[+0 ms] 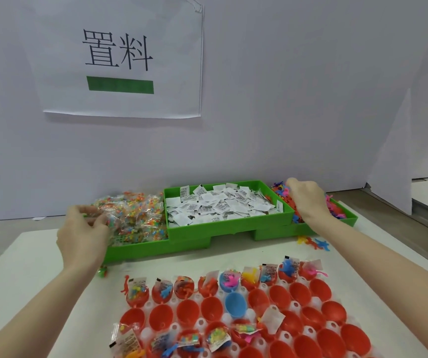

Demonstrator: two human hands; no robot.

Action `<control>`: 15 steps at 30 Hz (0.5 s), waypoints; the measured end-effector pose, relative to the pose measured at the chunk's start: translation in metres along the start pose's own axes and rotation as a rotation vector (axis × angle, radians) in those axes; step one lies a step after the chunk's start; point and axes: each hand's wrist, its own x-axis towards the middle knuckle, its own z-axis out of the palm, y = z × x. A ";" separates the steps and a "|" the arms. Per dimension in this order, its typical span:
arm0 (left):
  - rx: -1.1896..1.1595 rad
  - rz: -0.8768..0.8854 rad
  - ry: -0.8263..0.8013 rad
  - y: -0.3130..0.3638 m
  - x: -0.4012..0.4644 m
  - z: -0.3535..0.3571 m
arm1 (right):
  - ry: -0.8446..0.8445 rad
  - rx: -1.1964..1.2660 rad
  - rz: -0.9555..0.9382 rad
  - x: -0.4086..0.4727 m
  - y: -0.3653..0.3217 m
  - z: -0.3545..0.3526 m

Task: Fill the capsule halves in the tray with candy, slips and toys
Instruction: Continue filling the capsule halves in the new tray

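A white tray holds rows of red capsule halves and a blue one. The far row and part of the near rows hold candy, slips and toys. Behind it stand three green bins: candy packets, white paper slips, small coloured toys. My left hand curls its fingers on candy packets at the left bin's edge. My right hand reaches into the toy bin, fingers curled down among the toys; what it holds is hidden.
A white mat covers the table. Loose toys lie in front of the right bin, and a small green piece lies near my left wrist. A paper sign hangs on the white back wall.
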 end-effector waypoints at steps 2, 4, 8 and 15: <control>-0.048 -0.031 -0.051 -0.003 -0.001 -0.001 | -0.104 -0.208 -0.098 -0.002 -0.007 0.004; -0.043 -0.047 -0.113 -0.006 -0.001 -0.002 | -0.233 -0.439 -0.160 -0.002 -0.011 0.008; 0.034 -0.018 -0.169 -0.007 -0.001 -0.003 | -0.403 -0.714 -0.187 -0.005 -0.019 0.015; 0.106 -0.021 -0.134 -0.004 -0.003 -0.005 | -0.425 -0.780 0.001 0.005 -0.026 0.022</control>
